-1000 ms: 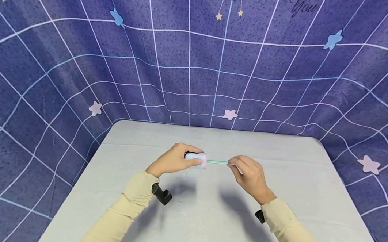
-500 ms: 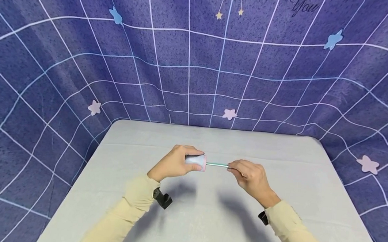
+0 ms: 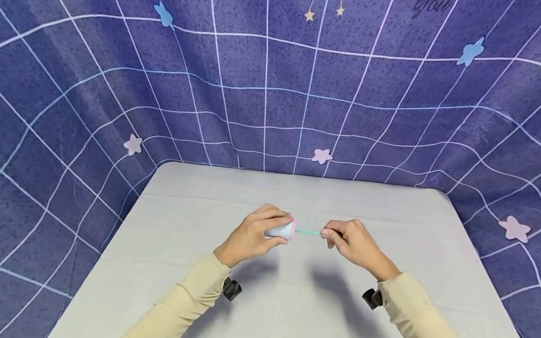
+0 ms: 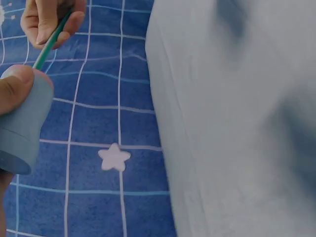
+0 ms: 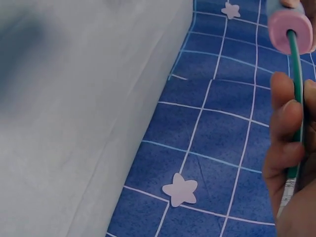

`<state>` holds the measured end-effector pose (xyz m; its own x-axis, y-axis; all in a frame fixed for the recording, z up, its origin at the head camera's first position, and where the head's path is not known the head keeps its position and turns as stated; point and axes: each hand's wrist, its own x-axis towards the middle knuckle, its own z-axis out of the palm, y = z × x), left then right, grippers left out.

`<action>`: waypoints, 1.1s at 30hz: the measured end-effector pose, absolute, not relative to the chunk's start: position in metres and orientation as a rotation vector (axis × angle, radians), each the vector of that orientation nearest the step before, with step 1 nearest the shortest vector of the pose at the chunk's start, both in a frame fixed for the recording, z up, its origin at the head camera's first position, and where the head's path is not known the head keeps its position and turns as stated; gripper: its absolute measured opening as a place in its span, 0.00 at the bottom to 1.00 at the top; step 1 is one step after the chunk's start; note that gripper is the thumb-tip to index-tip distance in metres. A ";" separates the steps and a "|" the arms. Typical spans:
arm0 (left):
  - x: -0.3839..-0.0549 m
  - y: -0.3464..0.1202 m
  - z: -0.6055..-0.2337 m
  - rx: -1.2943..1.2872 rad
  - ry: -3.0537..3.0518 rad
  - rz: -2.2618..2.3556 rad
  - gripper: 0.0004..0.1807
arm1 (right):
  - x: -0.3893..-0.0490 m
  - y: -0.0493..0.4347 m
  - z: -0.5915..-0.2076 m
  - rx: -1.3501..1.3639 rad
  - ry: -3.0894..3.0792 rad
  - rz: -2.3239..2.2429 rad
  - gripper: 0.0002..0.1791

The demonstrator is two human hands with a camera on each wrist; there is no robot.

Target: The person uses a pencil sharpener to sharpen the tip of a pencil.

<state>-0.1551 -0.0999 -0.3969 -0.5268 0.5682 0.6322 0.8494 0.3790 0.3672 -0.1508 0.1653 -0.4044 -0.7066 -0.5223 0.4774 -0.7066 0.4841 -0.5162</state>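
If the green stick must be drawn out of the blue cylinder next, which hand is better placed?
Right, I'd judge: the right hand grips the stick outside the cylinder's pink end, so it could pull away. The left hand holds the cylinder and seems better suited to steadying it.

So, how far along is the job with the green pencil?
Done: the pencil sits in the end of what looks like a blue sharpener. In hand: the left hand grips the sharpener, the right hand holds the pencil. Remaining, probably: drawing it out; the inserted end is hidden.
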 end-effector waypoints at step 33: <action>-0.168 -0.116 -0.367 -0.743 -2.868 -1.619 0.18 | -0.146 0.146 -0.411 0.963 -1.785 0.494 0.11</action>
<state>-0.1683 -0.1159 -0.3674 -0.8771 0.4803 0.0110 0.2576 0.4508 0.8546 -0.1457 0.1456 -0.4108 -0.1759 -0.3833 0.9067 -0.7948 0.5987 0.0989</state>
